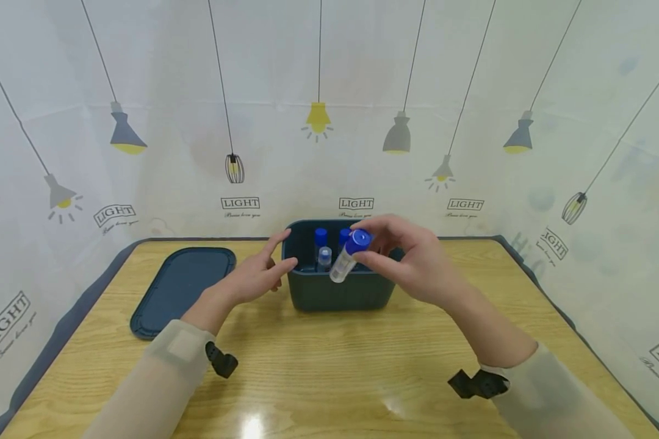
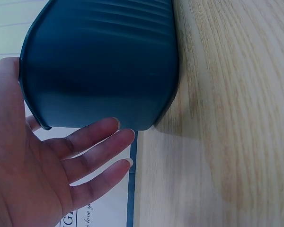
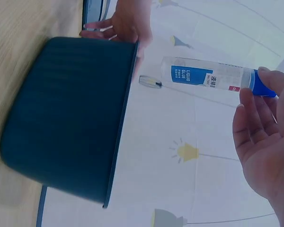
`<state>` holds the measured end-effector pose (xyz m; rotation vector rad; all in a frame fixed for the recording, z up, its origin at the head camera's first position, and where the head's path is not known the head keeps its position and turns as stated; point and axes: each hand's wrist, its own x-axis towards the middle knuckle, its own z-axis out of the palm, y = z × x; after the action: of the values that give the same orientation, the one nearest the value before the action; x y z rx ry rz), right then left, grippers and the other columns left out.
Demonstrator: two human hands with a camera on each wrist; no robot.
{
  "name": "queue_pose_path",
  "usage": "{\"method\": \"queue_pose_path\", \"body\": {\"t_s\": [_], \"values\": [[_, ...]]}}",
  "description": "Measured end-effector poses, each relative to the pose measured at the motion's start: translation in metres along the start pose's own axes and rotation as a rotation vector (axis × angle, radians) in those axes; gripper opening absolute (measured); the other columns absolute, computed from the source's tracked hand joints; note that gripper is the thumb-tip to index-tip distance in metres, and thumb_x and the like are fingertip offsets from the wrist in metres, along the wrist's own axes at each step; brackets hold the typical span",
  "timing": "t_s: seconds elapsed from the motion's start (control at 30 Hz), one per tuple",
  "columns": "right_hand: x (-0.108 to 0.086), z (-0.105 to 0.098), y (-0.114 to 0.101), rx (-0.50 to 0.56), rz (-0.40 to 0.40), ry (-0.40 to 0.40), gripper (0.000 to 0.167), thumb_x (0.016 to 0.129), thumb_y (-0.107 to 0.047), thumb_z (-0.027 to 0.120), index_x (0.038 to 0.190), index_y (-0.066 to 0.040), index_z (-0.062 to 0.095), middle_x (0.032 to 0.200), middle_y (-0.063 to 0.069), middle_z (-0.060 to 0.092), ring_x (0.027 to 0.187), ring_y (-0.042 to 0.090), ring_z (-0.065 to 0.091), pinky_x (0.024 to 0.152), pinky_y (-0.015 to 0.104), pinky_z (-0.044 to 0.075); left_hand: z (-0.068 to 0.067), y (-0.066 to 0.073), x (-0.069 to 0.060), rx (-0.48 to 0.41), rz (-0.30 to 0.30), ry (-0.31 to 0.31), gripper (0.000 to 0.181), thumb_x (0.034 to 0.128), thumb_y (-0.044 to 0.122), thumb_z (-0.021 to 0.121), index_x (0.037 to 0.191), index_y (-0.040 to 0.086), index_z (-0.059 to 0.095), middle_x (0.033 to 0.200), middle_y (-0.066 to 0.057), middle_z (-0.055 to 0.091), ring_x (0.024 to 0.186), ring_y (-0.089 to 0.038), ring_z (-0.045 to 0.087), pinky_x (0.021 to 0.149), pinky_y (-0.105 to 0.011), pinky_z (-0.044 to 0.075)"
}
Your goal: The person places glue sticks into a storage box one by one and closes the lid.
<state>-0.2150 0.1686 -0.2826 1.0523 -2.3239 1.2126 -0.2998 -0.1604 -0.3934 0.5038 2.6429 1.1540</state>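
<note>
My right hand [image 1: 412, 259] pinches the blue cap of a clear liquid glue bottle [image 1: 343, 266], held tilted above the front rim of a dark teal bin [image 1: 340, 292]. In the right wrist view the glue bottle [image 3: 203, 75] shows a blue-and-white label and is apart from the bin [image 3: 66, 118]. My left hand [image 1: 255, 274] touches the bin's left end with its thumb and index finger at the rim; the other fingers, loosely extended, show in the left wrist view beside the bin wall [image 2: 99, 71]. Inside stand bottles with blue caps [image 1: 321, 238] and a clear-topped bottle [image 1: 324, 259].
A flat dark blue lid [image 1: 183, 289] lies on the wooden table [image 1: 329, 372], left of the bin. Behind the table hangs a pale cloth [image 1: 274, 122] printed with lamps. Part of the bin's inside is hidden by my right hand.
</note>
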Motion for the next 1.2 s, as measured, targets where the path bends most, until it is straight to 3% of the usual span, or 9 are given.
{"method": "queue_pose_path", "body": {"t_s": [0.37, 0.67, 0.83, 1.2], "values": [[0.005, -0.011, 0.027, -0.087, 0.188, 0.042, 0.038, 0.102, -0.017, 0.081, 0.139, -0.016, 0.072, 0.105, 0.004, 0.075, 0.088, 0.016, 0.073, 0.073, 0.026, 0.056, 0.001, -0.001, 0.001, 0.004, 0.003, 0.0, 0.081, 0.1075, 0.075, 0.048, 0.173, 0.055, 0.003, 0.114, -0.018, 0.074, 0.097, -0.027, 0.073, 0.094, -0.049, 0.057], [0.007, -0.008, 0.053, -0.102, 0.297, 0.018, 0.04, 0.104, -0.026, 0.079, 0.142, -0.017, 0.07, 0.109, 0.008, 0.075, 0.091, 0.021, 0.07, 0.077, 0.029, 0.058, 0.001, -0.001, 0.0, 0.006, 0.006, 0.004, 0.078, 0.1104, 0.069, 0.048, 0.173, 0.055, 0.003, 0.114, -0.019, 0.073, 0.097, -0.027, 0.073, 0.094, -0.05, 0.057], [0.011, 0.0, 0.071, -0.097, 0.343, -0.028, 0.042, 0.104, -0.031, 0.08, 0.142, -0.018, 0.07, 0.115, 0.006, 0.075, 0.093, 0.022, 0.069, 0.082, 0.035, 0.059, 0.001, -0.003, 0.001, 0.005, 0.002, 0.006, 0.081, 0.1073, 0.076, 0.047, 0.173, 0.055, 0.003, 0.113, -0.018, 0.073, 0.097, -0.028, 0.073, 0.094, -0.049, 0.057], [0.021, 0.022, 0.095, -0.093, 0.376, -0.094, 0.037, 0.104, -0.028, 0.079, 0.137, -0.015, 0.072, 0.103, 0.009, 0.074, 0.087, 0.021, 0.066, 0.074, 0.035, 0.056, 0.002, -0.005, 0.003, 0.004, 0.008, 0.004, 0.081, 0.1074, 0.076, 0.047, 0.172, 0.056, 0.003, 0.112, -0.019, 0.073, 0.098, -0.031, 0.073, 0.092, -0.048, 0.057]]}}
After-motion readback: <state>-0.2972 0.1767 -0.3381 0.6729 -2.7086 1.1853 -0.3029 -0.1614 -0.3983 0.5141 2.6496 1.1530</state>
